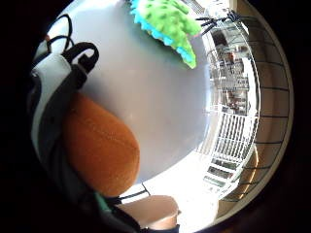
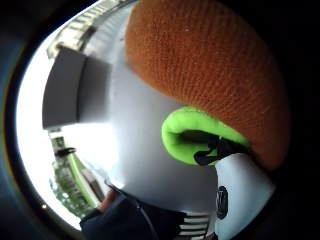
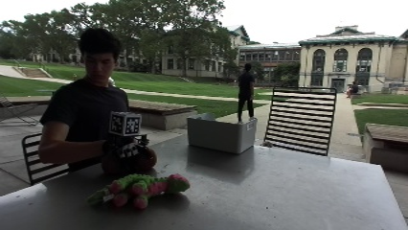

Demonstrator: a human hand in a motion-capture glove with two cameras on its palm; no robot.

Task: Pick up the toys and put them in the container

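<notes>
From the outside view my gloved right hand [image 3: 124, 151] sits on top of the orange toy [image 3: 130, 162] at the left of the table [image 3: 287, 191], and the hand covers most of the toy, so I can only see a rounded dark-orange shape below my fingers. The finger positions themselves are hard to read there. The palm views help: the little-finger side shows the orange toy [image 1: 99, 145] bulging right against my palm, and the thumb side shows its knitted orange surface [image 2: 210, 70] filling much of the view with a lime-green part [image 2: 192, 135] tucked beside it. So my hand seems to be curled round the orange toy, holding it just at or barely above the tabletop; I cannot tell which.

Just in front of it lies the green and pink plush toy [image 3: 140, 186], flat on the table, apart from my hand; only its green spiky edge [image 1: 167, 24] shows in the little-finger view. Farther right, towards the back edge, stands the grey container [image 3: 220, 134], well apart from both toys; its inside is hidden from me.
</notes>
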